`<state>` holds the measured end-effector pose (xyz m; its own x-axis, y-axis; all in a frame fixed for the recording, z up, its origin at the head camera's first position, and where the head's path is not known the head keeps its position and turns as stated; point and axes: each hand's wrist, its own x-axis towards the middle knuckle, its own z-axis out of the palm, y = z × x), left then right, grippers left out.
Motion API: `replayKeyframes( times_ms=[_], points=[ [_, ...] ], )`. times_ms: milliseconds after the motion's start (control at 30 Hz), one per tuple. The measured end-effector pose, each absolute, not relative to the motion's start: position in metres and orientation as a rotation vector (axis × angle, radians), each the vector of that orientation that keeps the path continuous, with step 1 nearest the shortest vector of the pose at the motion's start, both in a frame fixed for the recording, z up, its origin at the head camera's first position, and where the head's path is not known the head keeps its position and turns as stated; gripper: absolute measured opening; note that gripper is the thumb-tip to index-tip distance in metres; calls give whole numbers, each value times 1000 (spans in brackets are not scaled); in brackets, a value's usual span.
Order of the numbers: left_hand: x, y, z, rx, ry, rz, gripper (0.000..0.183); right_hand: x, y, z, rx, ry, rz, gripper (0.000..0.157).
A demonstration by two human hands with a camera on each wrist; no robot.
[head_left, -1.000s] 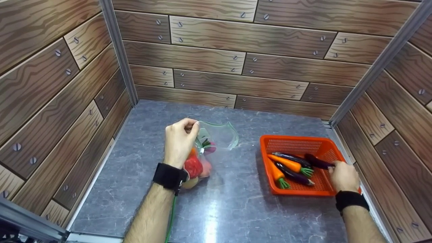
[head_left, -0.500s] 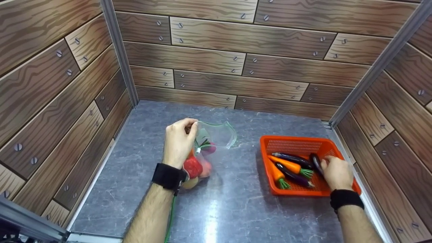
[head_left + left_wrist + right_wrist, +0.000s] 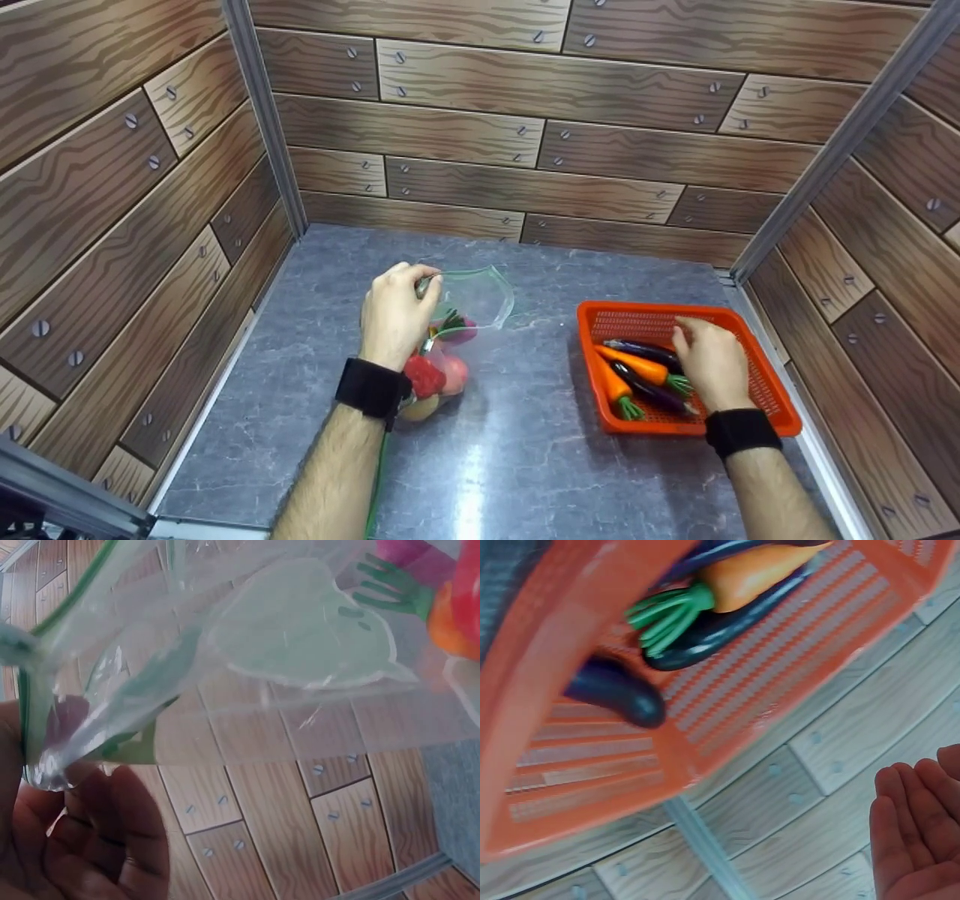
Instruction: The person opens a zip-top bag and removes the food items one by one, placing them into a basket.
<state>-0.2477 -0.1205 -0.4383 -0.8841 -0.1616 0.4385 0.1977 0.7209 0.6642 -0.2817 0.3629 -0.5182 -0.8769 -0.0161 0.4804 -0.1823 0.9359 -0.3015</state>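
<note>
My left hand [image 3: 394, 319] pinches the rim of a clear, green-edged zip bag [image 3: 480, 289], whose mouth gapes to the right. Inside its lower part lie a red vegetable [image 3: 426, 377], a pinkish round one and a purple one with dark green leaves [image 3: 452, 322]. Over the orange basket [image 3: 694, 430], my right hand [image 3: 716, 364] holds nothing, its fingers extended in the right wrist view. Two orange carrots [image 3: 637, 362] and several dark eggplants [image 3: 651, 388] lie in the basket. One eggplant [image 3: 619, 694] by the basket wall shows in the right wrist view; the hand hides it in the head view.
Wood-print panels [image 3: 465, 127] enclose the grey marbled table [image 3: 525, 465] at the back and both sides. The basket stands near the right panel. A green cord [image 3: 379, 480] runs down along the left forearm.
My right hand shifted an eggplant within the basket, let it go, then lifted and moved left. The left hand still pinches the bag, whose mouth has swung slightly left.
</note>
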Motion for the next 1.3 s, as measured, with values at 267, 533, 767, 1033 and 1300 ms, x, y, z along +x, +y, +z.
replayKeyframes(
  times_ms=[267, 533, 767, 1033, 1300],
  points=[
    [-249, -121, -431, -21, -2485, -1008, 20, -276, 325, -502, 319, -2607, 500, 29],
    [-250, -116, -431, -33, -2456, -1092, 21, -268, 280, -487, 458, -2577, 623, 31],
    [-248, -108, -432, -78, -2433, -1102, 21, -256, 245, -477, 624, -2554, 803, 32],
    [-249, -100, -436, -120, -2408, -1121, 22, -243, 211, -466, 773, -2538, 819, 33],
    [-248, -93, -439, -141, -2405, -1148, 22, -239, 182, -462, 954, -2430, 861, 33]
  ],
)
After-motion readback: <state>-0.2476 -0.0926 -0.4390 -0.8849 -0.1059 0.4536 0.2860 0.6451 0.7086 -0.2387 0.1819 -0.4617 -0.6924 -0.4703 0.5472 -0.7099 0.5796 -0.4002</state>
